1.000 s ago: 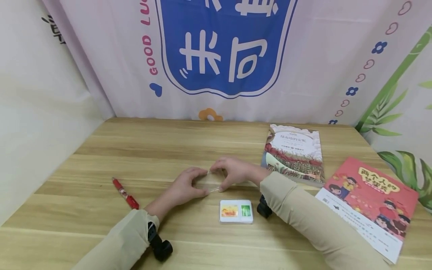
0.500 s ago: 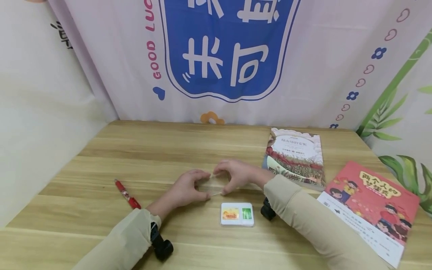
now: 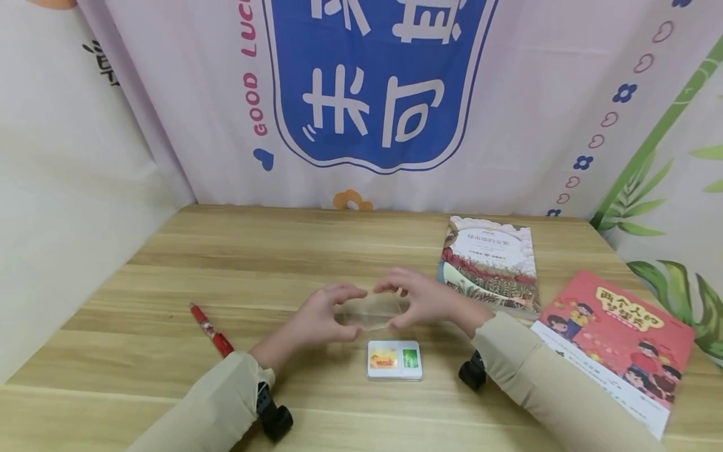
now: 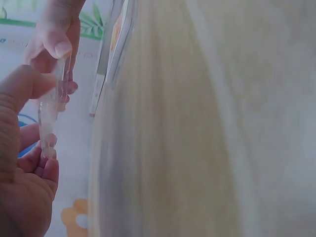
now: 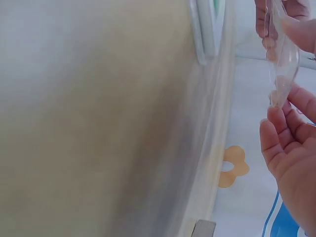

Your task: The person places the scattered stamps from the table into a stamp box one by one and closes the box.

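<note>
Between my two hands is a thin, clear plastic lid-like piece (image 3: 369,312), see-through and hard to make out in the head view. My left hand (image 3: 321,319) holds its left side between thumb and fingers. The opposite side is in the grip of my right hand (image 3: 426,302). Both wrist views show the clear piece (image 4: 48,113) edge-on, raised above the table. Just in front of the hands, toward me, a flat white case (image 3: 394,370) lies on the table, with a yellow-orange picture and a green one on top.
A red pen (image 3: 211,331) lies left of the left forearm on the wooden table (image 3: 271,251). Behind the right hand is an illustrated book (image 3: 491,263). A red booklet (image 3: 618,342) lies beside the right sleeve. A printed cloth (image 3: 508,125) hangs behind the table.
The clear piece appears lifted, and its broad surface shows more between the hands. Both hands have shifted right, the right one further, widening the space between them. The white case stays on the table.
</note>
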{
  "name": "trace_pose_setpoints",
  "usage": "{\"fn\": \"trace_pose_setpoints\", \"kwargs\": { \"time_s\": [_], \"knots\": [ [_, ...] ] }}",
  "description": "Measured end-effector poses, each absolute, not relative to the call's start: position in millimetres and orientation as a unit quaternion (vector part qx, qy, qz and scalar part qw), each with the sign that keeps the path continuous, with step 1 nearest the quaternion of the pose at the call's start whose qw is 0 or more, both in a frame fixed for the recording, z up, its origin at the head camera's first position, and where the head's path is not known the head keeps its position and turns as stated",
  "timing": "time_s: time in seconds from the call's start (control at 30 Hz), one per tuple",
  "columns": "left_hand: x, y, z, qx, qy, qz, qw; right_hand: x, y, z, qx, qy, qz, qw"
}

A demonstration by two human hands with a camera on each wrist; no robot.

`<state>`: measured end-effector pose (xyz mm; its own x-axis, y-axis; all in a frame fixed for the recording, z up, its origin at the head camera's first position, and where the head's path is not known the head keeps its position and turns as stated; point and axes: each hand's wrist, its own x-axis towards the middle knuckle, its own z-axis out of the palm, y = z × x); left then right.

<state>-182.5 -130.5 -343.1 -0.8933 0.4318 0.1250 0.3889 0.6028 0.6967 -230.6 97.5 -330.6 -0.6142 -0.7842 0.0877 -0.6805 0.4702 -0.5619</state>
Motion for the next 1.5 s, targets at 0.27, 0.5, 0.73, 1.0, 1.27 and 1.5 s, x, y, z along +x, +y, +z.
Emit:
{"fn": "trace_pose_setpoints", "kwargs": {
  "time_s": [0.27,0.5,0.73,1.0,1.27,1.5],
  "knots": [
    [-174.8,-124.5,-343.1,0.275,0.876,0.396,0.023,-213.1,114.2,-332.6,-0.411,0.852,-0.319,0.067],
    [-169.2,-119.1,-341.6,0.296,0.867,0.398,0.039,-195.8,123.6,-333.4,-0.389,0.859,-0.329,0.049],
    [-163.7,-114.4,-343.9,0.311,0.861,0.396,0.064,-182.1,129.7,-340.9,-0.385,0.848,-0.362,0.032],
    [-157.9,-110.8,-350.7,0.301,0.860,0.400,0.096,-171.8,133.1,-350.7,-0.345,0.842,-0.407,0.081],
    [-154.4,-108.1,-355.4,0.302,0.867,0.382,0.105,-166.5,134.4,-359.0,-0.334,0.844,-0.408,0.093],
    [-154.1,-106.9,-359.9,0.308,0.870,0.370,0.111,-162.9,133.9,-362.3,-0.323,0.846,-0.412,0.098]
  ]
}}
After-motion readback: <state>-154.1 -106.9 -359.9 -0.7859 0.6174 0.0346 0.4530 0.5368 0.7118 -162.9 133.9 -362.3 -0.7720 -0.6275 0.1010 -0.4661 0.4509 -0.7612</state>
